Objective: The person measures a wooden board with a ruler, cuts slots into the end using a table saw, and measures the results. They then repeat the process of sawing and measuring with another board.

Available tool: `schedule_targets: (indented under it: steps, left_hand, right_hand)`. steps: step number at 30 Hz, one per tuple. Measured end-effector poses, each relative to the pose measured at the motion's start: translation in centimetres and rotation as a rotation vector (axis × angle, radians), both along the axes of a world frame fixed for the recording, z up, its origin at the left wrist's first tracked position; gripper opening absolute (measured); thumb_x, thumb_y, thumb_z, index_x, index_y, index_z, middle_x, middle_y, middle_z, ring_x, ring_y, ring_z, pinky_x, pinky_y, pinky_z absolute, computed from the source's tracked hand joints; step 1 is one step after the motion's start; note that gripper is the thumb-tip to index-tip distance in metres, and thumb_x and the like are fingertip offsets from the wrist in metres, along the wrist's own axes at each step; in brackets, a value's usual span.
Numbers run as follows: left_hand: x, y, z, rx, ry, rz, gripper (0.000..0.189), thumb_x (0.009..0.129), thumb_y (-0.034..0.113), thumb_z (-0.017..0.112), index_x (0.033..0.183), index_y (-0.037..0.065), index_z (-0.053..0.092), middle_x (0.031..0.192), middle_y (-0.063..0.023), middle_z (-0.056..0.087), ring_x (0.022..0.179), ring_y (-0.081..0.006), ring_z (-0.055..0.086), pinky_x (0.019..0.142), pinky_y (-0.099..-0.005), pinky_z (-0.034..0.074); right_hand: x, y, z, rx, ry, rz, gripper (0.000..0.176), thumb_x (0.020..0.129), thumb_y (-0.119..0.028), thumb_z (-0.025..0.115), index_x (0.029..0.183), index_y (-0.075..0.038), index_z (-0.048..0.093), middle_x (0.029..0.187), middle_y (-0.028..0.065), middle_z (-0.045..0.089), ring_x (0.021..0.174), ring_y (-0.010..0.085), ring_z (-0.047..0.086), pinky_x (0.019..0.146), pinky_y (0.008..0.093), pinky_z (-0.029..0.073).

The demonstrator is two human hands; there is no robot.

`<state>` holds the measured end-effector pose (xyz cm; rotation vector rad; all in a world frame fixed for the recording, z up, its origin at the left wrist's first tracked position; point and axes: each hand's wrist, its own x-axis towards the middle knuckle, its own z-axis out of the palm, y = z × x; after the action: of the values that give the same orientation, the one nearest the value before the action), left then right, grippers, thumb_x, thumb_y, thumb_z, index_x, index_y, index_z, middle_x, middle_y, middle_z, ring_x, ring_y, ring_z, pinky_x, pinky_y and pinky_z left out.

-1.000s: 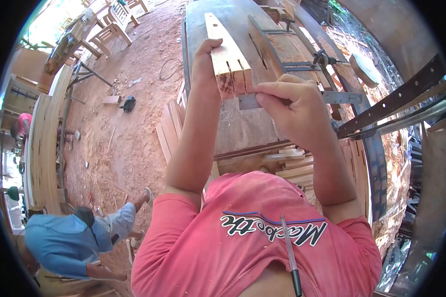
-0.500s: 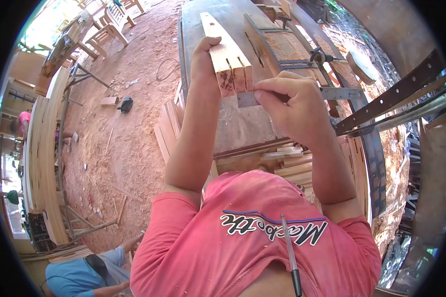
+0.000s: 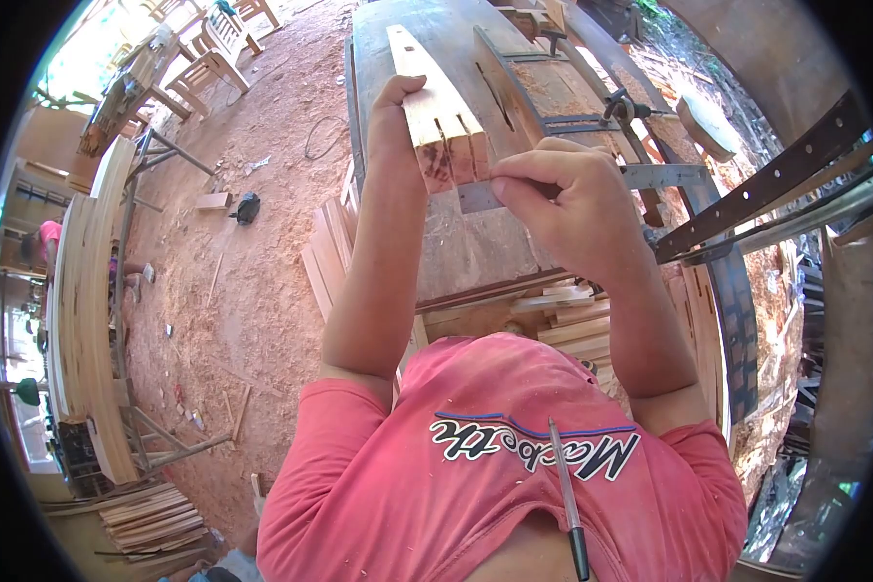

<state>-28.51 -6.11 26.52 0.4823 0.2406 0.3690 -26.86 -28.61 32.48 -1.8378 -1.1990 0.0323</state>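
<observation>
A pale wooden post point(image 3: 441, 112) with slots cut into its near end rises away over the metal-topped table. My left hand point(image 3: 395, 126) is wrapped round its left side, the thumb lying on the upper face. Between the thumb and fingers of my right hand point(image 3: 574, 189) is a steel ruler point(image 3: 664, 176). Its left end overlaps the lower edge of the slotted end face, and its other end sticks out to the right behind my hand. Dark stains mark the lower left of that end face.
Under the hands is the worktable point(image 3: 495, 242), with a metal frame and clamp point(image 3: 626, 109) at the right. Stacked boards point(image 3: 582, 330) lie below its near edge. Long planks rest on a trestle point(image 3: 92, 291) at the left; wooden chairs point(image 3: 209, 73) stand beyond.
The post and both hands have shifted slightly left, the ruler still at the end face. The person in blue at the lower left has moved mostly out of view, uncovering stacked wood strips.
</observation>
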Motion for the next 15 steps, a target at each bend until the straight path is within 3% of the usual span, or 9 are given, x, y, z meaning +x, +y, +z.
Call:
schedule_targets:
  steps: [15]
  left_hand:
    - [-0.8, -1.1, 0.8, 0.016, 0.028, 0.004, 0.051, 0.088, 0.017, 0.053, 0.123, -0.011, 0.031, 0.099, -0.0246, 0.051, 0.081, -0.029, 0.06, 0.071, -0.0389, 0.057]
  right_hand:
    - [0.3, 0.3, 0.7, 0.046, 0.043, 0.003, 0.015, 0.083, -0.009, 0.073, 0.095, 0.0, 0.075, 0.08, 0.0091, 0.069, 0.068, 0.014, 0.064, 0.063, 0.0272, 0.049]
